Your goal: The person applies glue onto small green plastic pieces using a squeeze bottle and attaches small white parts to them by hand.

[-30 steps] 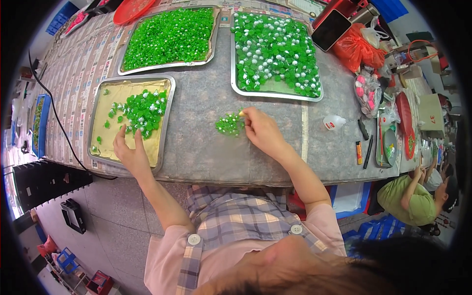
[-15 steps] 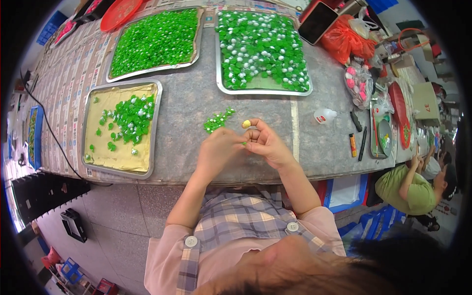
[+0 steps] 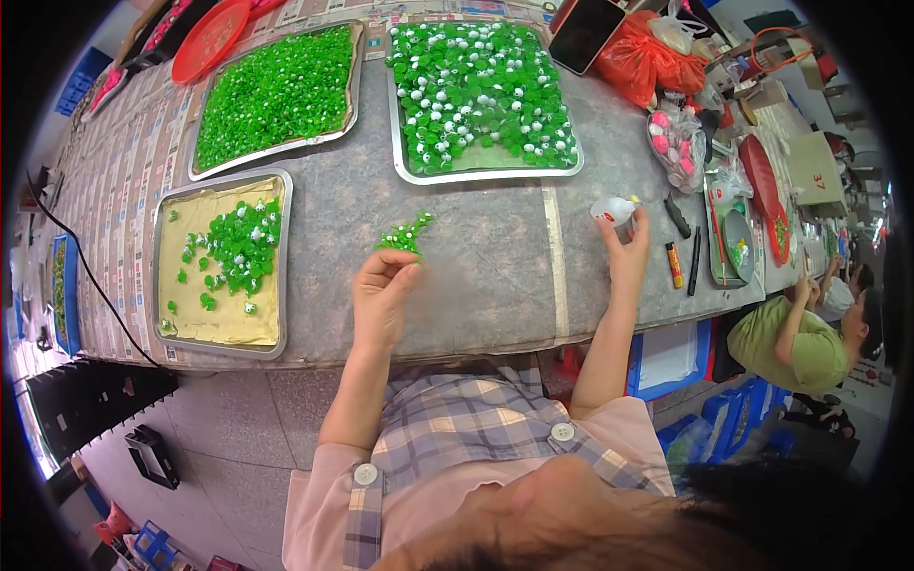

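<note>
My right hand (image 3: 624, 249) reaches out over the table, its thumb and fingers closing round a small white squeeze bottle (image 3: 611, 210) that lies on its side. A bit of yellow shows at one fingertip. My left hand (image 3: 381, 300) is held in a pinch near the table's front edge; what sits between thumb and forefinger is too small to make out. Just beyond it lies a small pile of green leaf-like pieces with white dots (image 3: 405, 231). At the left, a metal tray (image 3: 283, 257) lined with yellowish paper holds green pieces with white balls.
Two larger trays stand at the back: one full of small green pieces (image 3: 276, 86), one with green pieces and white balls (image 3: 481, 95). To the right lie an orange lighter (image 3: 675, 265), a black pen (image 3: 694, 262) and a bag of pink-and-white balls (image 3: 678, 147). Another person (image 3: 790, 343) sits far right.
My hands were together in front of me; now they are apart. The right hand has moved right to the white bottle and taken hold of it. The left stays near the green pile, still pinched.
</note>
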The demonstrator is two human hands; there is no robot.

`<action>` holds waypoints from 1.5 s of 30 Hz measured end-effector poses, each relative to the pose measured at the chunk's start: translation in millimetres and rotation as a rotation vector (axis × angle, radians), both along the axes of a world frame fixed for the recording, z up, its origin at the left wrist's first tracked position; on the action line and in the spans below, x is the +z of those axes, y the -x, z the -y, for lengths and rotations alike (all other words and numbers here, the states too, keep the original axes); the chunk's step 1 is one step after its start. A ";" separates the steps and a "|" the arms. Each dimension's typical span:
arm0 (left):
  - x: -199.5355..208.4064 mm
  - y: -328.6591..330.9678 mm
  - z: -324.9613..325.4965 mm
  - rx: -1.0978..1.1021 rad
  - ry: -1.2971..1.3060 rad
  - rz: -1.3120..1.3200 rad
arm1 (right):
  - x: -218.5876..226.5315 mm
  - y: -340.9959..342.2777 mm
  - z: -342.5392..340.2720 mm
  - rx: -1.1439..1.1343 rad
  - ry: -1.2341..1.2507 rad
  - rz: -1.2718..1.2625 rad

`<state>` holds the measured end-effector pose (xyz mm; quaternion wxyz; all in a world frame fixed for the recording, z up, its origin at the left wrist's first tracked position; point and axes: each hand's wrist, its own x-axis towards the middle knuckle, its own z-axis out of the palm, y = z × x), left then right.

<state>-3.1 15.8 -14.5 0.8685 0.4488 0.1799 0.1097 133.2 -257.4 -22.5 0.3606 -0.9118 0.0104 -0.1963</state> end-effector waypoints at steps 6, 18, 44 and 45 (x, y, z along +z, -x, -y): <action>7.8 0.0 6.8 -0.078 0.123 -0.069 | 3.0 9.0 -17.6 0.251 -0.443 -0.157; 14.6 2.7 8.8 -0.110 0.287 -0.094 | 49.8 67.3 -85.2 0.657 -0.731 -0.164; 11.8 3.4 10.2 -0.137 0.280 -0.085 | 54.2 77.0 -105.9 0.628 -0.679 0.068; 12.3 3.1 10.5 -0.136 0.280 -0.093 | 53.7 77.1 -105.7 0.628 -0.678 0.069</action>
